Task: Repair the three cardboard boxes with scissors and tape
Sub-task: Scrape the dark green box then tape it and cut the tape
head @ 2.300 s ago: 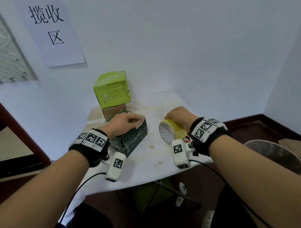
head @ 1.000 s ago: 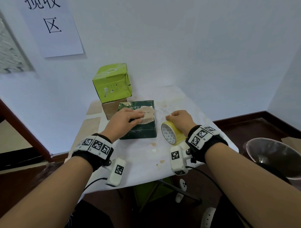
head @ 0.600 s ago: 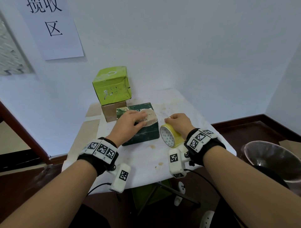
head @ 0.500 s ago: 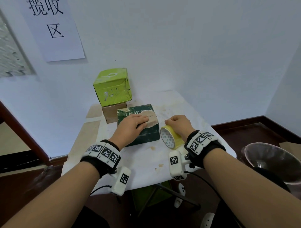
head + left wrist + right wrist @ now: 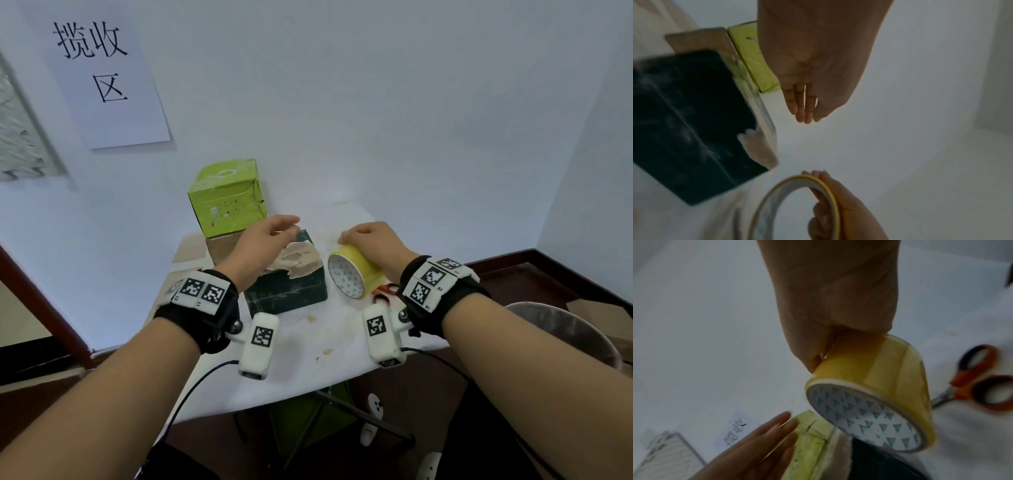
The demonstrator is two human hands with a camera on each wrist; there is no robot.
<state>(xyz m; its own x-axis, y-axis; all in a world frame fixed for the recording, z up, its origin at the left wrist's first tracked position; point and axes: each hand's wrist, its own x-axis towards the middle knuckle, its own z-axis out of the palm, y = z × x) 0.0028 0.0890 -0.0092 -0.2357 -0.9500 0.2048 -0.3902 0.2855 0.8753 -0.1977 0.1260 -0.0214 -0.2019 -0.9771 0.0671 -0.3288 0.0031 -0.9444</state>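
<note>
The right hand (image 5: 371, 240) curls its fingers (image 5: 813, 360) over the top of the tape roll (image 5: 354, 272), gripping it at centre right of the head view. The roll is yellow and glossy, its white core printed with small blue-green triangles. The left hand (image 5: 263, 245) hovers above the dark box (image 5: 291, 284), fingers (image 5: 800, 104) straight and together, holding nothing. That box is dark green cardboard, scuffed, with a torn beige patch on top; it lies at mid-frame on the white table (image 5: 308, 363). Behind it a lime box (image 5: 227, 198) sits on a brown box (image 5: 222, 246). Scissors (image 5: 974, 381) – orange handles – lie just right of the roll. At upper left, a paper sign (image 5: 102, 72) reads "揽收区".
</note>
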